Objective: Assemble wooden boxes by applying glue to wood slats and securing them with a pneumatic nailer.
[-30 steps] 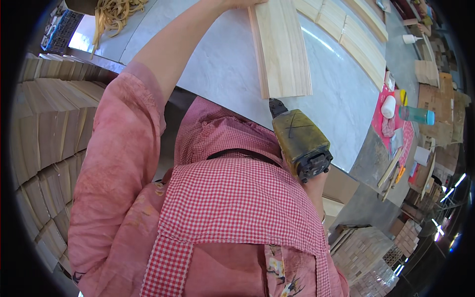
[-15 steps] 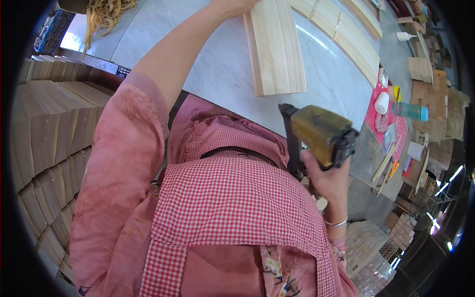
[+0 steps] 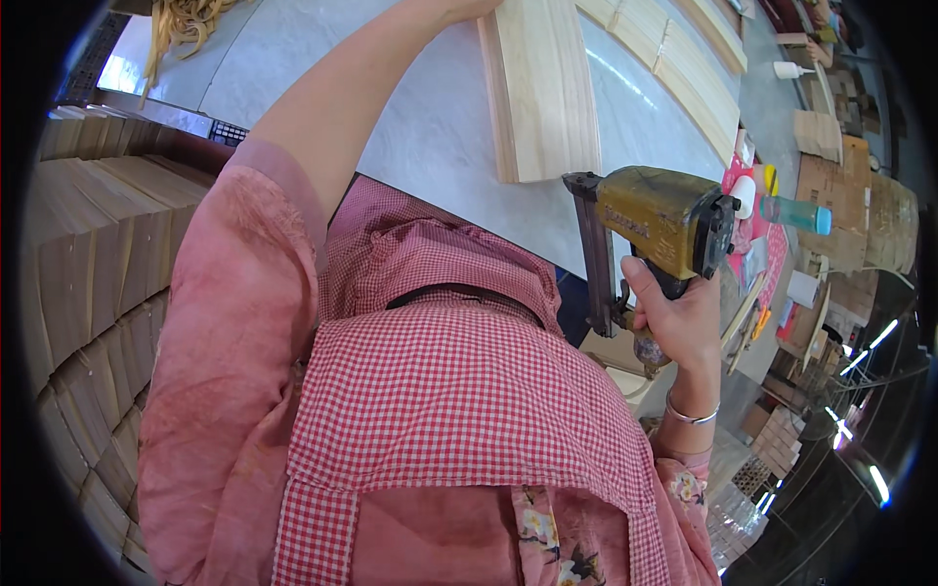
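My right hand [image 3: 684,317] is wrapped round the handle of a pneumatic nail gun [image 3: 655,215] with a worn yellow-brown body and a dark magazine. The gun's nose is at the near right corner of a long pale wooden piece [image 3: 545,98], which looks layered along its left side. Whether they touch I cannot tell. At the top edge of the picture my left hand [image 3: 474,8] lies against the far left side of that piece. Its fingers are cut off from view. The wood rests on a grey-white marbled tabletop [image 3: 420,127].
More pale wooden strips [image 3: 684,83] lie to the right on the table. Tan bands [image 3: 186,34] hang at the far left, above stacked boards [image 3: 107,225]. A teal bottle [image 3: 796,215], a white glue bottle [image 3: 789,70] and cardboard boxes [image 3: 831,186] stand at the right.
My right hand has raised the nail gun up and to the right, its nose now beside the wood's near end. The left hand and the wooden piece have hardly moved.
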Demonstrator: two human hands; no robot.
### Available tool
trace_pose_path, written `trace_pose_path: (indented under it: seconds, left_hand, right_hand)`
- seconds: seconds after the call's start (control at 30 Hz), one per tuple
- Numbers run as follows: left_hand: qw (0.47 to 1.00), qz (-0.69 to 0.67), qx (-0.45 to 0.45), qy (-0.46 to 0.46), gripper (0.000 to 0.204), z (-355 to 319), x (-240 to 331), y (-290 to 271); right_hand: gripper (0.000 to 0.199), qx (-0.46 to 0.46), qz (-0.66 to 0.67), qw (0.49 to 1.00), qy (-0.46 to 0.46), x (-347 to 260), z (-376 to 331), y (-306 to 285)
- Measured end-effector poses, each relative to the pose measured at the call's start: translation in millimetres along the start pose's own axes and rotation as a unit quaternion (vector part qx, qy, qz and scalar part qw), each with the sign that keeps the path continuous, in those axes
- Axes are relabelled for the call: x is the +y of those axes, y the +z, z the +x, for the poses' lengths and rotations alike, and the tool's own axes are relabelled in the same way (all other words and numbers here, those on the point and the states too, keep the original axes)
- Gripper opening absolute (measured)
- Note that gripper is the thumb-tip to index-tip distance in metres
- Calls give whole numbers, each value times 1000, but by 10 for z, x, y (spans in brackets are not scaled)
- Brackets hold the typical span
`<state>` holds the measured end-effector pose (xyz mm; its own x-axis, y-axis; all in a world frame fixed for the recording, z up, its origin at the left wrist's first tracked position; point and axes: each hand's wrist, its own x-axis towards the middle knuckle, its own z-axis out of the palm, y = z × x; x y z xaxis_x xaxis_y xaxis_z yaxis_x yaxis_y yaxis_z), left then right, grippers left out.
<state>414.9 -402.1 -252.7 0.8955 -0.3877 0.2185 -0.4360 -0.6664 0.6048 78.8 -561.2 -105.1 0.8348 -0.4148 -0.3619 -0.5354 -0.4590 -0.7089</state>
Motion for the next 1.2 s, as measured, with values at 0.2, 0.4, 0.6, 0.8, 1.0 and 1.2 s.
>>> trace_pose_path:
  seconds: [0.2, 0.4, 0.6, 0.8, 1.0, 1.2]
  left_hand:
    - [1000, -19, -5, -13, 42, 5, 7, 2]
    - [999, -32, -8, -16, 42, -63, 64, -79]
    - [999, -25, -12, -35, 42, -48, 77, -54]
    - [999, -10, -17, -44, 39, -50, 60, -43]
    - [999, -22, 0, -28, 37, -64, 43, -11]
    - [999, -21, 8, -29, 37, -78, 41, -12]
  right_hand:
    - [23, 9, 33, 998, 51, -77, -24, 62]
    - [23, 19, 32, 998, 59, -121, -44, 101]
    - [24, 38, 44, 998, 40, -161, -93, 110]
    - [27, -4, 8, 1000, -4, -282, -61, 193]
    - [31, -28, -11, 999, 21, -328, -43, 274]
    - [34, -21, -12, 1000, 9, -355, -41, 306]
